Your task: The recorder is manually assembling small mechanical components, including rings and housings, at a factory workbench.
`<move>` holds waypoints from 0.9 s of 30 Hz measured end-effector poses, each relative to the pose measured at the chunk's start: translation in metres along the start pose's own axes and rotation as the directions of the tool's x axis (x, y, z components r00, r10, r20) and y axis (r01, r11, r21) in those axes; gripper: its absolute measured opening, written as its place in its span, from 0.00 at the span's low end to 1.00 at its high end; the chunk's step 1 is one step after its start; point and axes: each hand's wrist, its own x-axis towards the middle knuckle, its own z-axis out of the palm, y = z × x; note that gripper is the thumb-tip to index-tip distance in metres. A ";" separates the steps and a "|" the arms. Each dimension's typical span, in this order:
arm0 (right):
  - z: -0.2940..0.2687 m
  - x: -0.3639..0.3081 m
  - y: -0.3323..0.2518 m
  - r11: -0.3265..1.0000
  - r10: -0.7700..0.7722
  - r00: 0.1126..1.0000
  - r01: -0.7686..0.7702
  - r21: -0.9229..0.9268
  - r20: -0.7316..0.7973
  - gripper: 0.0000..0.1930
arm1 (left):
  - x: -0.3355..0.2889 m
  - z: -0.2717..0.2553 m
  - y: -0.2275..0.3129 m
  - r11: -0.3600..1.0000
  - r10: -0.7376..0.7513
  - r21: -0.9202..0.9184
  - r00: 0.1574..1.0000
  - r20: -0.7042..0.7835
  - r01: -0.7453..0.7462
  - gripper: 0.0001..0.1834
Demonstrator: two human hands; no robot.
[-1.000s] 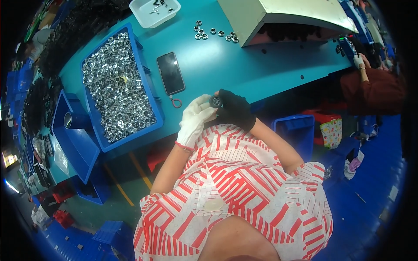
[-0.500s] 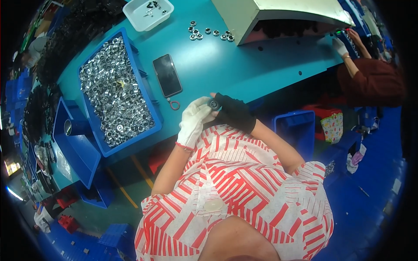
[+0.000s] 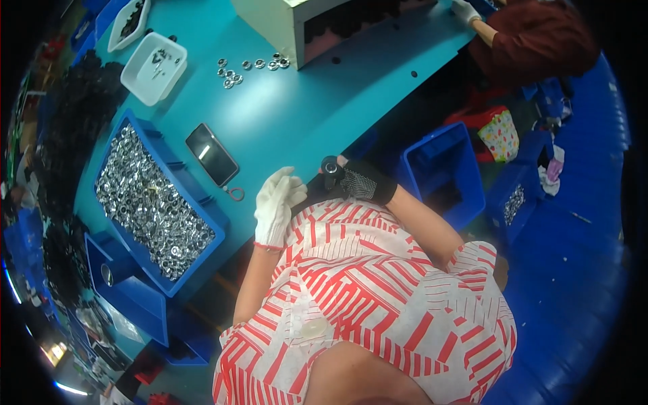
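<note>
My right hand (image 3: 363, 183), in a black glove with bare fingertips, is closed round a small black round part (image 3: 330, 169) with a shiny ring-like end facing up. It holds the part above my lap, just off the table edge. My left hand (image 3: 274, 206), in a white knit glove with a red cuff, is apart from it, its fingers stretched upward and loosely bent, with nothing visible in them. Left of that hand, a blue bin (image 3: 217, 233) full of shiny metal rings (image 3: 152, 196) stands on the teal table (image 3: 283, 108).
A phone (image 3: 212, 154) with a red loop lies near my left hand. Several loose rings (image 3: 246, 65) lie by a cream metal housing (image 3: 277, 30). Two white trays (image 3: 150, 88) hold small parts. A blue crate (image 3: 472, 172) stands at my right. A co-worker's gloved hand (image 3: 466, 11) is at the far right.
My hands have separated: the left has let go of the black part and drawn back left, while the right keeps it. The view has shifted, moving the table things leftward.
</note>
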 end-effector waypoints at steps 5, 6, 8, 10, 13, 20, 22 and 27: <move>-0.079 -0.002 0.039 0.761 -0.151 0.957 -0.048 -0.647 -0.248 0.20 | 0.005 -0.005 -0.005 0.999 -0.032 0.027 0.999 -0.001 0.032 0.21; -0.090 -0.001 0.047 0.707 -0.157 0.931 -0.126 -0.696 -0.329 0.23 | 0.006 -0.007 -0.008 0.999 -0.038 0.034 0.999 -0.004 0.038 0.21; -0.116 0.007 0.072 0.658 -0.168 0.897 -0.208 -0.724 -0.409 0.26 | 0.007 -0.009 -0.010 0.999 -0.043 0.030 0.999 -0.010 0.043 0.21; -0.140 0.018 0.102 0.515 -0.366 0.834 -0.187 -0.837 -0.412 0.28 | 0.006 -0.008 -0.008 0.997 -0.055 0.045 0.998 -0.020 0.055 0.21; -0.132 0.024 0.094 0.508 -0.258 0.828 -0.322 -0.799 -0.498 0.31 | 0.005 -0.009 -0.003 0.998 -0.046 0.047 0.998 -0.043 0.048 0.21; -0.097 0.020 0.019 0.530 -0.713 0.652 0.262 -0.807 -0.256 0.14 | -0.008 -0.017 0.000 1.000 0.026 0.008 0.996 -0.082 -0.025 0.21; -0.092 0.038 -0.032 0.519 -0.583 0.755 0.061 -0.852 -0.301 0.12 | -0.017 -0.011 0.003 0.999 0.008 0.038 0.991 -0.134 -0.003 0.20; -0.085 0.136 -0.126 -0.072 -0.831 0.549 0.046 -0.996 0.086 0.13 | -0.025 -0.003 0.007 0.999 0.043 0.020 0.984 -0.173 -0.040 0.20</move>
